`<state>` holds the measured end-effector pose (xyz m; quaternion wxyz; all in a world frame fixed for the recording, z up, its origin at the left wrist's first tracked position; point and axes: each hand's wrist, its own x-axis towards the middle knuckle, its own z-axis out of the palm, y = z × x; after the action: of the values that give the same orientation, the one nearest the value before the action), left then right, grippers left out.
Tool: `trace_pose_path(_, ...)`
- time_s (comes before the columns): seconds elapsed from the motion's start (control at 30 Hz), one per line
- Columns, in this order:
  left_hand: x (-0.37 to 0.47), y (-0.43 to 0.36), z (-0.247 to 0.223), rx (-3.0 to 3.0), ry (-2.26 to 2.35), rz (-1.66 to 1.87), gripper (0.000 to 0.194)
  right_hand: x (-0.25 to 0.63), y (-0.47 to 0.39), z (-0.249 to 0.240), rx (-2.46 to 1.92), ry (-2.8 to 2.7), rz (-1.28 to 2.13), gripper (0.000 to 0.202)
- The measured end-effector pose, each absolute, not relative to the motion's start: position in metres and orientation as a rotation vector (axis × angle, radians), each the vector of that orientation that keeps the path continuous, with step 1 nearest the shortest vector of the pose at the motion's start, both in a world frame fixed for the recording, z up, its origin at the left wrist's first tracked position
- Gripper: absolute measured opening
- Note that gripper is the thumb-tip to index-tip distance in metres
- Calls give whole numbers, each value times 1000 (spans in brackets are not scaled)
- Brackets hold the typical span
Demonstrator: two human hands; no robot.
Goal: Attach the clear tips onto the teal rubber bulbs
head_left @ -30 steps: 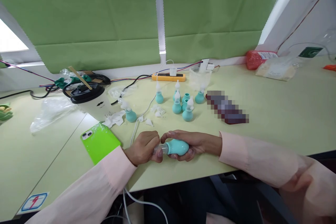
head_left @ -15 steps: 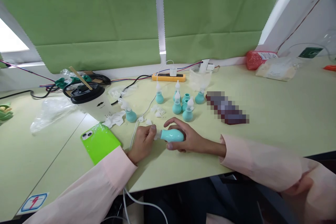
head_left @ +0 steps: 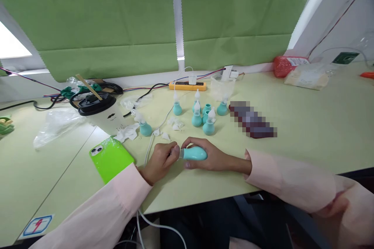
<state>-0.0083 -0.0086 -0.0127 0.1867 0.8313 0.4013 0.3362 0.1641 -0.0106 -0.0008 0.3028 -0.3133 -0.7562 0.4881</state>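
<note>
A turquoise squeeze bulb (head_left: 195,153) lies sideways between my hands, above the front part of the table. My right hand (head_left: 214,155) curls round the bulb from the right, thumb below and fingers above. On its left, my left hand (head_left: 163,159) is closed round the clear tip, most of which its fingers hide. Beyond my hands stand several like bulbs with clear nozzles, among them a bulb (head_left: 209,127) in the cluster and another bulb (head_left: 145,128) farther left. Small white scraps (head_left: 176,124) lie near them.
A green phone (head_left: 112,157) lies left of my left hand, with a lidded paper cup (head_left: 108,118) behind it. A white cable (head_left: 149,146) runs across the table. A yellow power strip (head_left: 181,86) and a clear plastic tub (head_left: 222,88) stand at the back. Right sits a pixelated object (head_left: 254,122).
My left hand and the bulb have shifted slightly to the right. The fingers of my right hand have closed in more round the bulb.
</note>
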Motion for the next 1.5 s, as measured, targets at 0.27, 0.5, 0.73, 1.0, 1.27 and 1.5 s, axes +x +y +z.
trace_pose_path(0.27,-34,13,12,2414,1453,1205,18,172,2,-6,-940,-1868,1041,21)
trace_pose_path(0.5,-43,31,-2,3024,1319,427,39,174,4,-12,-915,-1821,1116,20)
trace_pose_path(0.73,-38,29,-5,2812,1366,723,19,177,1,-12,-911,-1938,988,18)
trace_pose_path(1.0,-24,10,9,1568,1035,1043,21,180,-3,-16,-939,-2060,612,19)
trace_pose_path(1.27,-26,14,0,1360,1003,926,28,179,-4,-17,-869,-2081,375,20)
trace_pose_path(1.5,-29,16,4,1417,992,835,25,184,-2,-15,-781,-2194,176,22)
